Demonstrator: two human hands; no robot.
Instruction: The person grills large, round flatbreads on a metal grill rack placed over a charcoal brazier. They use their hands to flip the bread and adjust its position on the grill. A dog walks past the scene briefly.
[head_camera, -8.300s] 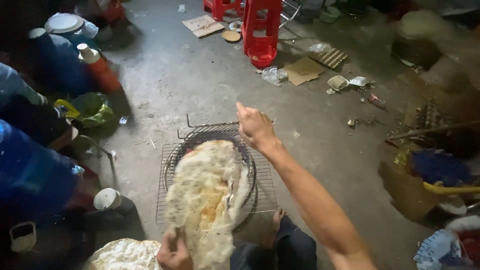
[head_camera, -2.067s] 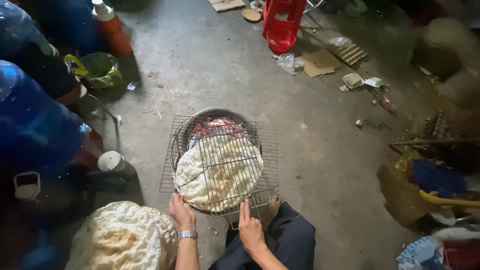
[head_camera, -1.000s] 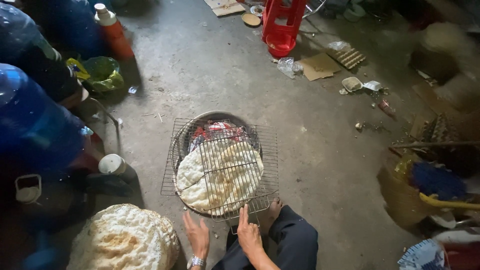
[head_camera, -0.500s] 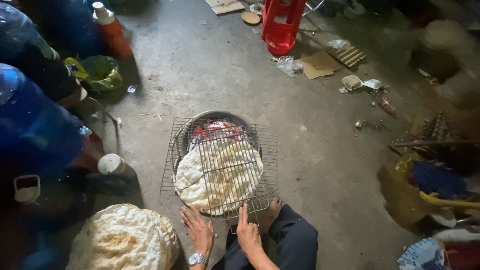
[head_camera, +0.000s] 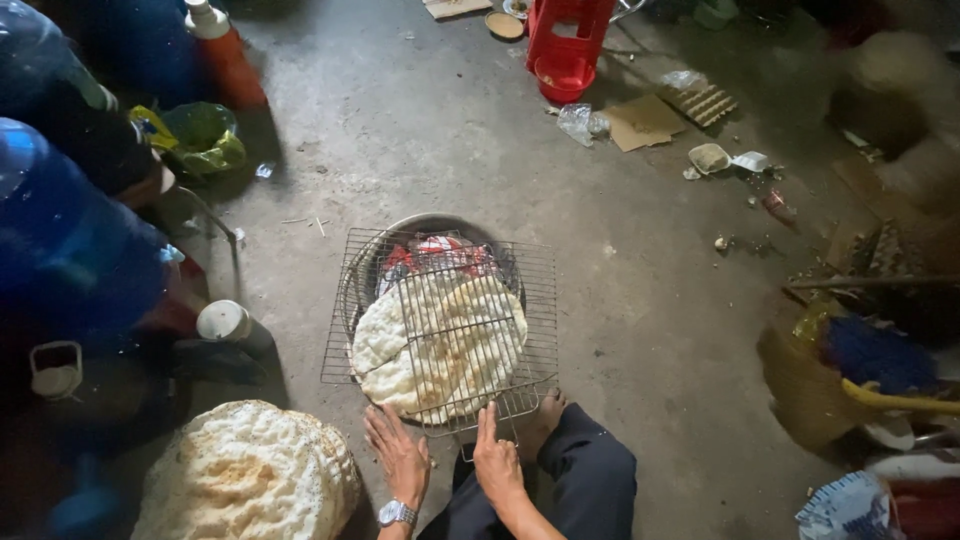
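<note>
Rice cracker (head_camera: 440, 345) sits centre frame, clamped inside the wire grill rack (head_camera: 540, 300) over the coal pan (head_camera: 425, 225). Looks light, stiff and brittle: take the rack's near edge, not the cracker. Left hand (head_camera: 400, 455) is open and flat, holding nothing. Right hand (head_camera: 495, 462) has one finger on the rack edge, no grasp. Finished cracker stack (head_camera: 245, 475) at lower left and bare foot (head_camera: 543, 415) crowd the near side; red stool (head_camera: 565, 45) sits well apart at top.

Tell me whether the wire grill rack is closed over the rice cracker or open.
Closed: the wire rack lies flat over the brazier, with the round cracker under its top mesh.
</note>
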